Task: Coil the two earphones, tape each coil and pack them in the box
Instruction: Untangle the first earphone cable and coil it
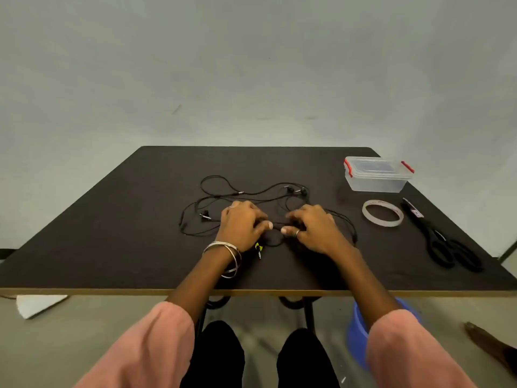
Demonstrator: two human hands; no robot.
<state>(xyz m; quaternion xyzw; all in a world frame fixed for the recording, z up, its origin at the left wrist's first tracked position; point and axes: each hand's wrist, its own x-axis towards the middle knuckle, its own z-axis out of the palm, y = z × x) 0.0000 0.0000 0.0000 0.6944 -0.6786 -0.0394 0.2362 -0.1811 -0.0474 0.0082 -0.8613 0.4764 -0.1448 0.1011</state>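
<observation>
From the head view, your left hand and right hand sit close together on the dark surface, fingers curled and pinching a short stretch of black earphones cable between them, likely to separate the two tangled cords before coiling. The loose loops sprawl just beyond your knuckles. The tape roll, scissors and lidded box wait untouched to the right. Your hands hide where the cords cross, so which cable you hold is unclear.

I see soft, even, dimmish light, faint shadows under my hands, mild blur and wide-angle bending at the edges.
</observation>
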